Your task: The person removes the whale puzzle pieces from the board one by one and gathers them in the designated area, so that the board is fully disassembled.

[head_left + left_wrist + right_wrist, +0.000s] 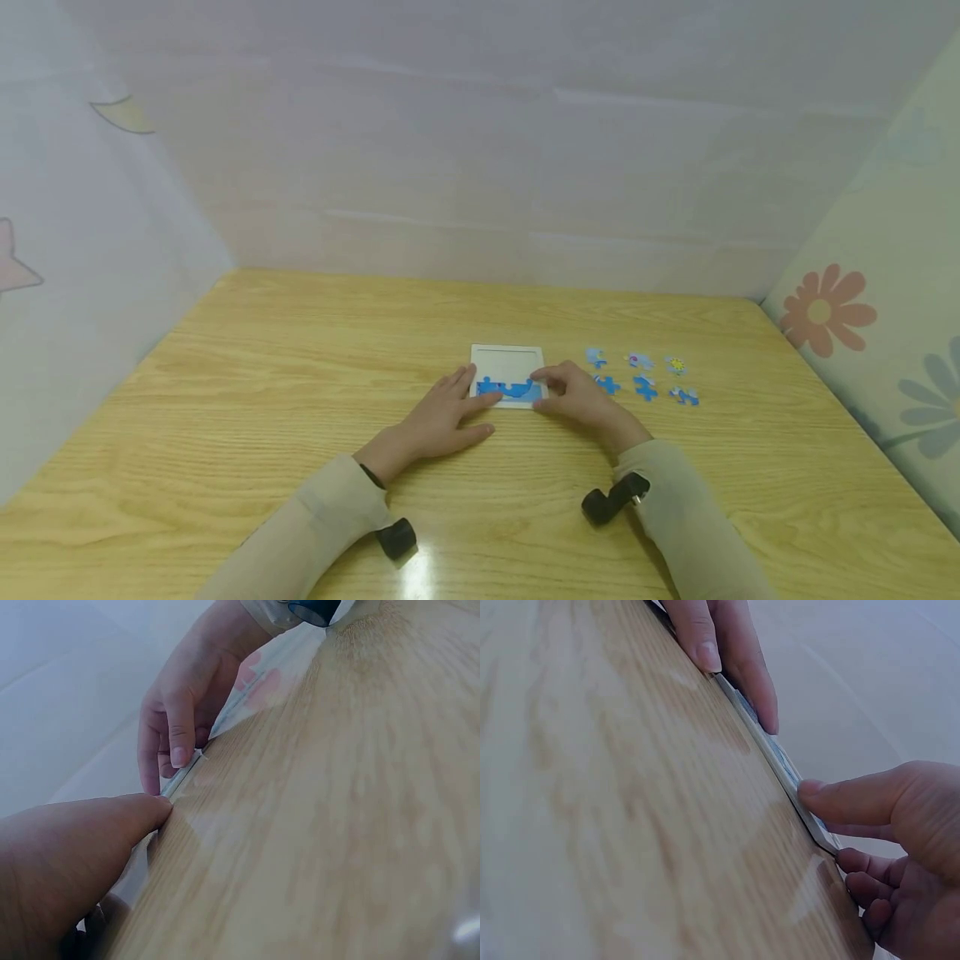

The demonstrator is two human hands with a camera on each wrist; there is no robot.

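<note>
Head view: both hands, left hand (438, 417) and right hand (577, 396), are pressing flat-fingered on the white rectangular puzzle tray (507, 360), its near row filling with blue pieces (508, 388), six loose blue jigsaw pieces (643, 377) waiting toward the wooden table (225, 400)'s right edge.

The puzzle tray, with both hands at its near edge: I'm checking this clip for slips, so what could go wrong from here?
1. The left hand and right hand only touch the puzzle tray at its near corners; the thin tray could slide on the glossy table.
2. A push could unseat the blue pieces along its near edge.
3. The right sleeve lies close to the loose pieces and might sweep them.
</note>
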